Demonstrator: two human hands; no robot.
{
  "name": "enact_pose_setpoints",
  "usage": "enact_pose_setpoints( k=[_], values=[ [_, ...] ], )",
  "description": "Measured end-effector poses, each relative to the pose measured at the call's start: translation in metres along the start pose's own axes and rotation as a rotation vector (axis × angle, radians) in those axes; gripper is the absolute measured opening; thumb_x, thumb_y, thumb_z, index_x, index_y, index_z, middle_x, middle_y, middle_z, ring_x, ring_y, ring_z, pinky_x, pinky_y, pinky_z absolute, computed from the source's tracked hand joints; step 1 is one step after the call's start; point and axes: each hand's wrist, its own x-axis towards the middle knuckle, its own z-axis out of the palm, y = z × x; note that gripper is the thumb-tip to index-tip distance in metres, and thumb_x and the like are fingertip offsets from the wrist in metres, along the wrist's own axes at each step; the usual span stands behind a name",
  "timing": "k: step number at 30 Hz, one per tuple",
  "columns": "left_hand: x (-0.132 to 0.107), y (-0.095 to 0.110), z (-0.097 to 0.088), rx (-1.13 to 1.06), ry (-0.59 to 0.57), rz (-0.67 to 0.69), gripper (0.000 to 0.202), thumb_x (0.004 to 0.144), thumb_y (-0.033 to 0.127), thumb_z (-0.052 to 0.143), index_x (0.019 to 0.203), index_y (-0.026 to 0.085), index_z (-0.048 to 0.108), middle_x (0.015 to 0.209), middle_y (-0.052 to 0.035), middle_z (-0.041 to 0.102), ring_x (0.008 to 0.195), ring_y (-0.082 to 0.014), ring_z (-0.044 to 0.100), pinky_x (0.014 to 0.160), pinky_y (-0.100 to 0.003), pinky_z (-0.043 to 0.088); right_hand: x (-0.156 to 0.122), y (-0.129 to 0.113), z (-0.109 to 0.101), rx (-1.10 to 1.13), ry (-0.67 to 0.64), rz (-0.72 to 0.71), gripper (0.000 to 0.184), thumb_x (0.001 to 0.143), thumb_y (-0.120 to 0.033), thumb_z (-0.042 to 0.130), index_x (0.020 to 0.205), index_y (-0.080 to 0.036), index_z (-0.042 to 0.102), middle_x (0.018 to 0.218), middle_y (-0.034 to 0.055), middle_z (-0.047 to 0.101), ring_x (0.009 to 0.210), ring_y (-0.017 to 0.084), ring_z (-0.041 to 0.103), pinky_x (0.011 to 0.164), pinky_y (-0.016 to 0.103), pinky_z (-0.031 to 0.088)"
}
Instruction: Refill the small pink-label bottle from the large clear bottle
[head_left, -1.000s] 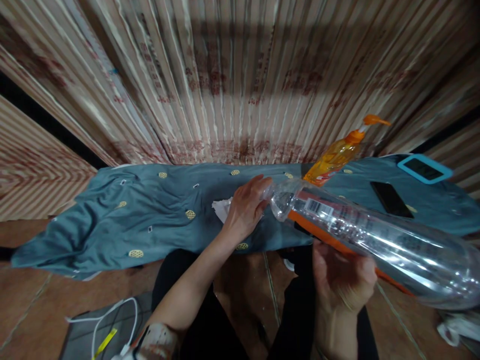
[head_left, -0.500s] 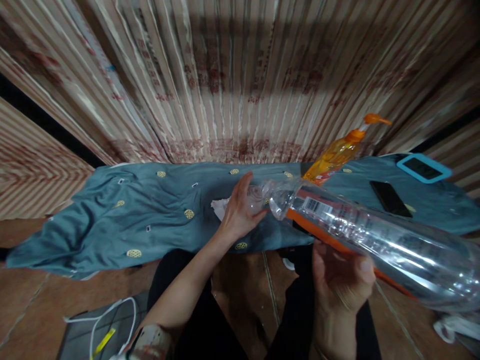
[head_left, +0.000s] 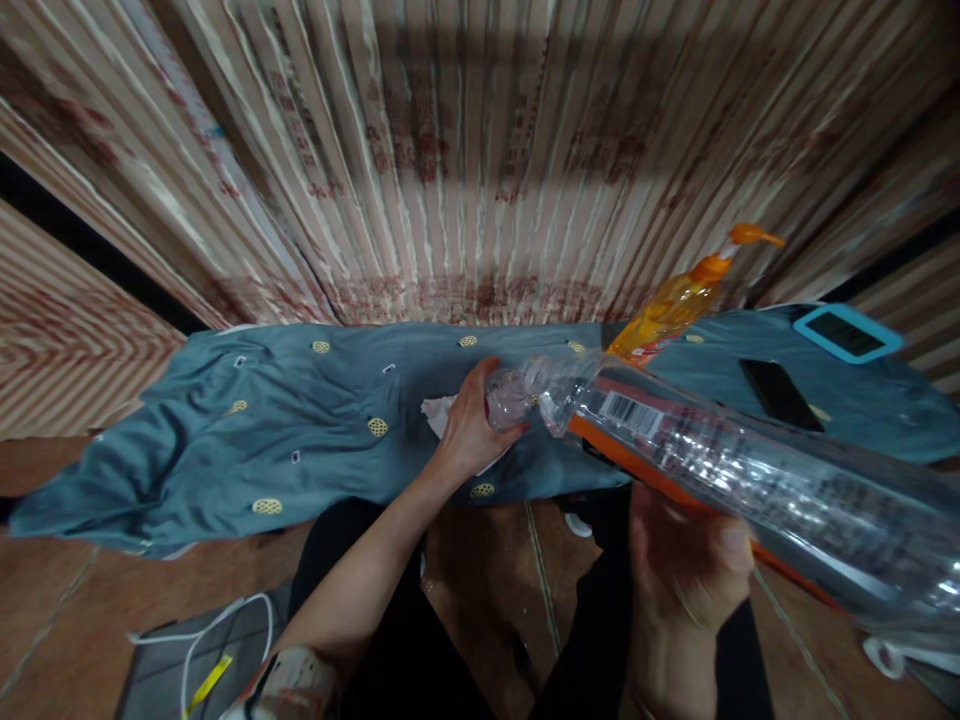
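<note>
My right hand (head_left: pixel 690 570) is wrapped around a large clear plastic bottle (head_left: pixel 795 500) from below. An orange-edged label with a barcode runs along its side. The bottle lies tilted, its neck pointing left and slightly up in view. My left hand (head_left: pixel 472 425) grips a small clear cup (head_left: pixel 508 400) at the bottle's mouth; whether the two touch I cannot tell. Any liquid inside either is hard to make out. Under the left hand, a crumpled white tissue (head_left: pixel 435 412) shows on the blue-green cloth (head_left: pixel 337 380).
Behind the large bottle stands an orange pump bottle (head_left: pixel 667 310). A black phone (head_left: pixel 780 393) and a blue-framed device (head_left: pixel 849 333) lie at the right on the cloth. A patterned curtain (head_left: pixel 465 200) hangs along the far edge. A white cable (head_left: pixel 225 612) rests at lower left.
My left hand has shifted slightly down, and its fingers now leave more of the cup showing. The large bottle has rolled or tilted a little in my right hand.
</note>
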Motion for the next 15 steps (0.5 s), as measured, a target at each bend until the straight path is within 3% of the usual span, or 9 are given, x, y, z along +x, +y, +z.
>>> enact_pose_setpoints(
  k=[3, 5, 10, 15],
  values=[
    [0.001, 0.002, 0.000, 0.000, -0.005, -0.005, 0.098, 0.076, 0.034, 0.099, 0.156, 0.024, 0.043, 0.159, -0.0176, 0.065, 0.149, -0.0389, 0.067, 0.125, -0.060, 0.056, -0.001, -0.004, 0.004, -0.020, -0.025, -0.002, 0.059, 0.062, -0.052, 0.104, 0.115, -0.032, 0.086, 0.121, -0.0034, 0.082, 0.134, 0.025, 0.070, 0.124, 0.047, 0.055],
    [0.002, 0.003, 0.000, -0.001, 0.004, 0.006, 0.096, 0.075, 0.033, 0.099, 0.154, 0.024, 0.044, 0.159, -0.0178, 0.065, 0.149, -0.0389, 0.066, 0.126, -0.061, 0.056, 0.000, -0.005, 0.004, -0.022, -0.035, 0.002, 0.063, 0.061, -0.053, 0.105, 0.116, -0.031, 0.086, 0.119, -0.0037, 0.081, 0.134, 0.025, 0.070, 0.127, 0.046, 0.052],
    [0.003, 0.003, -0.002, 0.006, 0.012, 0.016, 0.095, 0.073, 0.033, 0.100, 0.152, 0.024, 0.047, 0.159, -0.0178, 0.064, 0.149, -0.0386, 0.066, 0.125, -0.059, 0.057, 0.001, 0.000, -0.003, -0.002, -0.022, 0.006, 0.046, 0.064, -0.051, 0.103, 0.101, -0.032, 0.085, 0.095, -0.0084, 0.080, 0.105, 0.017, 0.076, 0.119, 0.036, 0.057],
    [0.002, 0.006, -0.005, 0.004, -0.014, -0.036, 0.094, 0.075, 0.034, 0.100, 0.152, 0.025, 0.048, 0.156, -0.0150, 0.067, 0.143, -0.0370, 0.069, 0.121, -0.057, 0.059, 0.001, 0.004, -0.006, 0.019, -0.008, 0.018, 0.044, 0.065, -0.050, 0.103, 0.101, -0.032, 0.085, 0.088, -0.0104, 0.079, 0.079, 0.012, 0.073, 0.094, 0.028, 0.065]
  ],
)
